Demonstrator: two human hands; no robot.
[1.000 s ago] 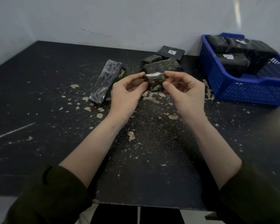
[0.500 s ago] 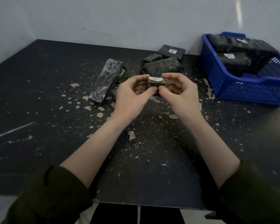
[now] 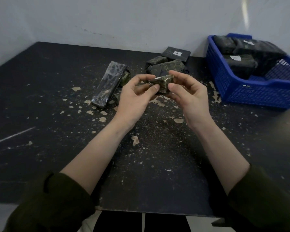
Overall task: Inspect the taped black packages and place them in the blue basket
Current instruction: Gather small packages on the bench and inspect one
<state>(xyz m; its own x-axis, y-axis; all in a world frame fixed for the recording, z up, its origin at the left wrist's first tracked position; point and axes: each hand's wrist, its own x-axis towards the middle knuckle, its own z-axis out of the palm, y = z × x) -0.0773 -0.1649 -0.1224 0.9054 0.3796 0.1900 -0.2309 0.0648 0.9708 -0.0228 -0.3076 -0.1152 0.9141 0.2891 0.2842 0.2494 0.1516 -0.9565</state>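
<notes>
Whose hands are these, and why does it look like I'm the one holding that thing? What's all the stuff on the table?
No machine here: a person wears a camera on their head, so you see what they see. The left hand and right hand hold one small taped package between them, checking it. On the black table, speckled with pale flakes, lie a long package and a pile of packages, one with a white label. To the right, the blue basket already holds several.
</notes>
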